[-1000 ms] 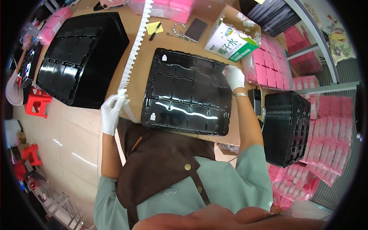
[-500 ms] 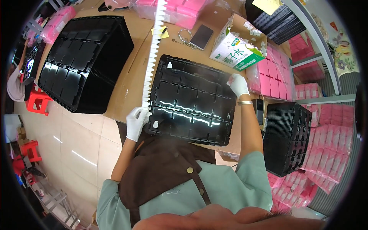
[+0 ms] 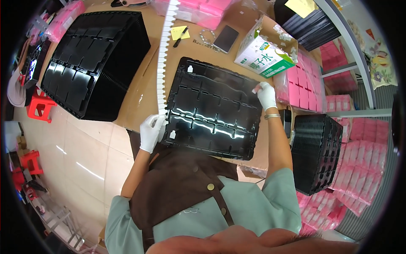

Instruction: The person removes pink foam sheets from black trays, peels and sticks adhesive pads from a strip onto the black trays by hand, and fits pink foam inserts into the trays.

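Observation:
A black plastic tray (image 3: pixel 215 99) with molded compartments lies in front of me, bearing two small white bottle-shaped stickers (image 3: pixel 172 134) near its left corners. My left hand (image 3: pixel 151 132), in a white glove, pinches the lower end of a long white notched strip (image 3: pixel 161 70), at the tray's left edge. From there the strip runs away across the table. My right hand (image 3: pixel 266 96), also gloved, is at the tray's upper right edge with thumb and fingers closed together. A tiny pale piece shows at its fingertips; its kind cannot be made out.
Black tray stacks stand left (image 3: pixel 95 63) and right (image 3: pixel 317 152). Beyond the tray lie a phone (image 3: pixel 226 39), a bead bracelet, and a yellow note (image 3: pixel 179 33) with a pen. A cut-open carton (image 3: pixel 266 53) holds white scraps; pink packs (image 3: pixel 302 80) sit beside it.
The far part of the white strip has swung left, uncovering the yellow note and pen. My right hand has shifted slightly at the tray's edge; my left hand keeps its pinch.

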Action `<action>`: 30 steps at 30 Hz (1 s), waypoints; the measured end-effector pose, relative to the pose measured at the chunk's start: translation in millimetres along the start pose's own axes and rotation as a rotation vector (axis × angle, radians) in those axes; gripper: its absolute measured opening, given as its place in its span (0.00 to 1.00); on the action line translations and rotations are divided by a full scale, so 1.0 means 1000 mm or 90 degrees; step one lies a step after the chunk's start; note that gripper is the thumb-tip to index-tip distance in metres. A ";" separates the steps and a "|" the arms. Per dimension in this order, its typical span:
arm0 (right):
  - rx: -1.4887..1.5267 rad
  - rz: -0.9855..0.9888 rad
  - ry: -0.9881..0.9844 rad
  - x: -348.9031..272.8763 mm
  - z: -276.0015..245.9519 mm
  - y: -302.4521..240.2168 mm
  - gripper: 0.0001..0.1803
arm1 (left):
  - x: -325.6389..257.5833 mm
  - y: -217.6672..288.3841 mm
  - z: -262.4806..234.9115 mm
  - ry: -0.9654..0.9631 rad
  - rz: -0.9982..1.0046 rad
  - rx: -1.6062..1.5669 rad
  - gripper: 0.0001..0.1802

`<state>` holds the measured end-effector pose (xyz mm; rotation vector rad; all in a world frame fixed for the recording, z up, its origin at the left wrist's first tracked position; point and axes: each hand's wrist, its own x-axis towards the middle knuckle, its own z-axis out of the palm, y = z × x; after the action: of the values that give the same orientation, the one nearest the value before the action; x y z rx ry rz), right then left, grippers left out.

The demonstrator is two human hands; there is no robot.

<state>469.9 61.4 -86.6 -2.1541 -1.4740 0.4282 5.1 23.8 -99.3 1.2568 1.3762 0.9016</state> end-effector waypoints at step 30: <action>-0.022 -0.203 0.049 0.011 0.045 -0.112 0.02 | 0.000 -0.006 -0.040 0.016 0.021 0.032 0.09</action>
<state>364.1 114.3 -61.0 -1.8911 -1.7506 0.2048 -34.7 26.5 -97.0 1.3132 1.4098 0.9132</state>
